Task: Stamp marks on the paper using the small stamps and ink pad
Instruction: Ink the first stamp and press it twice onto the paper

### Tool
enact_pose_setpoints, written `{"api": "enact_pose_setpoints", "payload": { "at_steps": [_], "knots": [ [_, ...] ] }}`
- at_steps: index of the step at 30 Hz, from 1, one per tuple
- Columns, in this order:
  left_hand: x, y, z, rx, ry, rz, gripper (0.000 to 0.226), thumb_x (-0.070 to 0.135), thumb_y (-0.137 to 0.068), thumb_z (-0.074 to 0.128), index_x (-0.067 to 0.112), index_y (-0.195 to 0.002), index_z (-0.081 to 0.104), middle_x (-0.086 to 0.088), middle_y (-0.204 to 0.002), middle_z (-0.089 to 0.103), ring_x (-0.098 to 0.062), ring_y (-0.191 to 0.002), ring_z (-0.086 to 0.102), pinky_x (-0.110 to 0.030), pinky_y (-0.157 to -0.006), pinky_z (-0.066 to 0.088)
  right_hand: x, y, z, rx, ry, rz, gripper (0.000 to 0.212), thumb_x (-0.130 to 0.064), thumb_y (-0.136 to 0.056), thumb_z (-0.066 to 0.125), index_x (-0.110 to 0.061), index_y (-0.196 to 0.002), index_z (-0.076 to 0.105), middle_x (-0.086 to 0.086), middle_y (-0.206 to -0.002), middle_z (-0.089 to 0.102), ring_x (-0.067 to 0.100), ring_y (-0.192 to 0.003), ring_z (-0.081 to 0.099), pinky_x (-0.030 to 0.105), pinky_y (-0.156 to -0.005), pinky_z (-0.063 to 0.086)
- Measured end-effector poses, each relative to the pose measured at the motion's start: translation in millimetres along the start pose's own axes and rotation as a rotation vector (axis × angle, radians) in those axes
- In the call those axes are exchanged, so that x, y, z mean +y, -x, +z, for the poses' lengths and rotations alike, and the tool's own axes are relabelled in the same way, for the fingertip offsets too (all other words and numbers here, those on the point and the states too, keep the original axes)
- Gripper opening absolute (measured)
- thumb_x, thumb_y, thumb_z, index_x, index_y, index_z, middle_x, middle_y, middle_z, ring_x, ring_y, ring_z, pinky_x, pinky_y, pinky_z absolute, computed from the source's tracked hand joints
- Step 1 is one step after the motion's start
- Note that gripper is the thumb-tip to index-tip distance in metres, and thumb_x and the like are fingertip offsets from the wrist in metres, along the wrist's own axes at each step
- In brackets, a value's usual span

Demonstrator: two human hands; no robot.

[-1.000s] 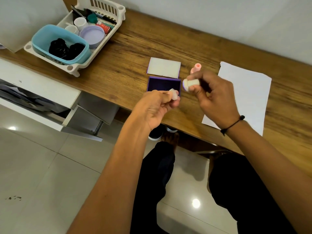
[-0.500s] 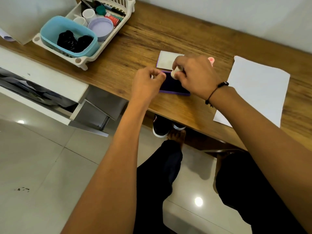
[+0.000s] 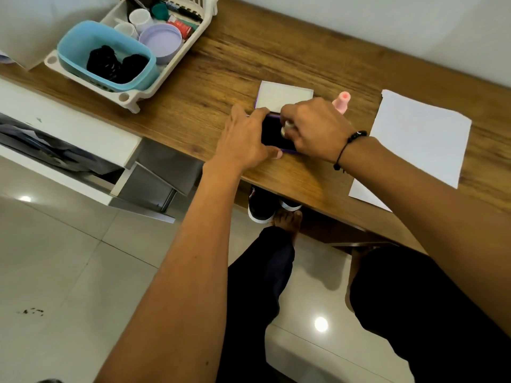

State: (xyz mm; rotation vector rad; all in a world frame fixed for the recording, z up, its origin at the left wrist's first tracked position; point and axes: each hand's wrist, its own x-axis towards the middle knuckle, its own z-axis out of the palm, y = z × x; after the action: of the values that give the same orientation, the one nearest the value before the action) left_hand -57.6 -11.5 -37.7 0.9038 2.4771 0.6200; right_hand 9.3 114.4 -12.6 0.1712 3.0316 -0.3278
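On the wooden tabletop (image 3: 226, 78) the ink pad (image 3: 272, 134) lies open near the front edge, its pale lid (image 3: 284, 96) folded back behind it, and the left hand (image 3: 246, 139) steadies it with fingers and thumb spread over its left side. The right hand (image 3: 315, 128) pinches a small white stamp (image 3: 287, 128) in its fingertips and holds it down on the dark pad — a pink stamp (image 3: 341, 102) stands just behind that hand. The blank paper (image 3: 420, 136) lies to the right, apart from the pad, while a white basket (image 3: 193, 37) with a blue tub (image 3: 74, 48) sits at the far left.
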Motion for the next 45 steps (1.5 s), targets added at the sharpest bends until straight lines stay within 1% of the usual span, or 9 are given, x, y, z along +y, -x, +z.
{"api": "enact_pose_setpoints", "payload": {
  "at_steps": [6, 11, 19, 26, 33, 37, 41, 43, 45],
  "knots": [
    [1, -3, -1, 0.059, 0.055, -0.032, 0.086, 0.032, -0.059, 0.082, 0.02, -0.134, 0.041, -0.016, -0.124, 0.038, -0.034, -0.116, 0.042, -0.039, -0.101, 0.038, -1, -3, 0, -0.036, 0.095, -0.077, 0.025, -0.016, -0.086, 0.053, 0.0, -0.106, 0.054, 0.024, -0.094, 0.064, 0.039, -0.083, 0.059, 0.043, -0.066, 0.046],
    [2, -4, 0, 0.057, 0.044, -0.013, 0.081, 0.032, -0.059, 0.081, 0.019, -0.13, 0.045, -0.017, -0.122, 0.04, -0.036, -0.112, 0.047, -0.042, -0.1, 0.041, -4, -3, 4, -0.024, 0.112, -0.046, 0.037, -0.023, -0.082, 0.06, 0.0, -0.109, 0.053, 0.024, -0.099, 0.064, 0.038, -0.088, 0.059, 0.043, -0.07, 0.047],
    [3, -5, -1, 0.054, 0.049, -0.028, 0.082, 0.031, -0.057, 0.082, 0.019, -0.13, 0.046, -0.017, -0.122, 0.041, -0.037, -0.112, 0.047, -0.042, -0.098, 0.042, -3, -8, 4, -0.081, 0.205, -0.106, 0.039, -0.026, -0.084, 0.058, -0.002, -0.113, 0.05, 0.024, -0.099, 0.063, 0.039, -0.088, 0.06, 0.039, -0.064, 0.043],
    [3, -9, -2, 0.03, 0.03, -0.024, 0.08, 0.032, -0.056, 0.083, 0.018, -0.126, 0.048, -0.017, -0.122, 0.041, -0.036, -0.11, 0.049, -0.044, -0.097, 0.044, 1, -8, 8, -0.031, 0.137, -0.065, 0.038, -0.025, -0.081, 0.06, -0.003, -0.111, 0.052, 0.023, -0.098, 0.064, 0.038, -0.086, 0.06, 0.037, -0.063, 0.041],
    [4, -4, -2, 0.021, 0.035, -0.006, 0.072, 0.027, -0.063, 0.078, 0.015, -0.127, 0.048, -0.021, -0.121, 0.044, -0.037, -0.114, 0.043, -0.042, -0.095, 0.04, -2, -9, 6, -0.076, 0.25, -0.097, 0.045, -0.037, -0.081, 0.061, -0.007, -0.114, 0.05, 0.019, -0.1, 0.065, 0.037, -0.087, 0.061, 0.034, -0.059, 0.036],
    [12, 0, -9, -0.016, 0.006, -0.025, 0.072, 0.027, -0.064, 0.078, 0.014, -0.127, 0.048, -0.021, -0.123, 0.043, -0.037, -0.115, 0.042, -0.043, -0.097, 0.04, -9, -6, -4, -0.137, 0.254, -0.055, 0.04, -0.034, -0.084, 0.058, -0.006, -0.112, 0.052, 0.02, -0.104, 0.064, 0.038, -0.091, 0.061, 0.034, -0.059, 0.035],
    [15, -2, -14, -0.111, -0.131, -0.032, 0.073, 0.042, -0.064, 0.076, 0.011, -0.125, 0.047, -0.021, -0.122, 0.051, -0.037, -0.115, 0.041, -0.043, -0.1, 0.036, -13, -6, -18, -0.198, 0.259, -0.066, 0.028, -0.022, -0.088, 0.051, -0.003, -0.107, 0.056, 0.022, -0.105, 0.063, 0.039, -0.091, 0.06, 0.034, -0.059, 0.035],
    [16, -5, -19, -0.166, -0.206, -0.035, 0.077, 0.049, -0.069, 0.069, 0.013, -0.131, 0.041, -0.023, -0.126, 0.049, -0.038, -0.12, 0.039, -0.043, -0.104, 0.033, -11, 2, -27, -0.129, 0.193, -0.044, 0.025, -0.017, -0.087, 0.05, -0.003, -0.107, 0.054, 0.022, -0.104, 0.063, 0.038, -0.087, 0.058, 0.033, -0.057, 0.034],
    [17, -6, -28, -0.154, -0.222, -0.047, 0.083, 0.056, -0.071, 0.063, 0.019, -0.138, 0.031, -0.021, -0.134, 0.044, -0.037, -0.126, 0.036, -0.043, -0.106, 0.032, -5, 17, -39, 0.034, 0.041, 0.02, 0.022, -0.012, -0.083, 0.05, -0.004, -0.103, 0.054, 0.023, -0.099, 0.064, 0.037, -0.082, 0.056, 0.034, -0.053, 0.033]
  ]
}}
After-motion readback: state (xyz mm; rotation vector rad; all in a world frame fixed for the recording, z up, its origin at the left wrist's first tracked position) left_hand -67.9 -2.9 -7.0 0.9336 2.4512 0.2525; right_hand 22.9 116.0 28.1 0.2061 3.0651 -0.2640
